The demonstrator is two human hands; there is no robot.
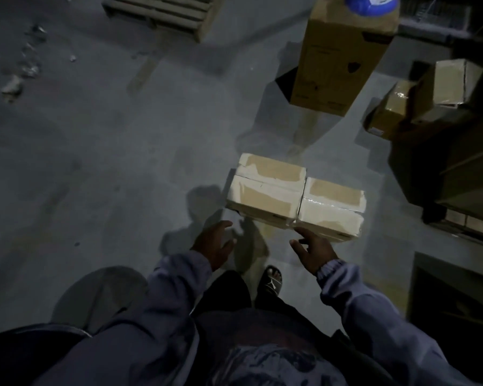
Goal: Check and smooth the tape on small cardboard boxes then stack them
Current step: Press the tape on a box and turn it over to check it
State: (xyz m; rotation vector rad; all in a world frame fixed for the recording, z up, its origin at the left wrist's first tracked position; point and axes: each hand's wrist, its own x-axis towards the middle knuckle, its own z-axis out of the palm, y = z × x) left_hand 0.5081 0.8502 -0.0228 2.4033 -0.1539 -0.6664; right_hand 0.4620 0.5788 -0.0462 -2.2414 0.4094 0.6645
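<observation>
Two small taped cardboard boxes lie side by side on the grey floor, lit brightly. The left box (265, 188) has pale tape across its top and edges; the right box (332, 210) touches it and shows glossy tape along its seam. My left hand (216, 243) hovers with relaxed fingers just short of the left box's near corner, holding nothing. My right hand (313, 250) reaches with spread fingers to the near edge of the right box; its fingertips are at or just touching that edge.
A tall cardboard box (338, 57) stands behind the pair, a blue object (371, 4) on top. More cartons (430, 101) pile at the right on a dark rack. A wooden pallet (162, 12) lies far left. My sandalled foot (272, 280) is below the boxes.
</observation>
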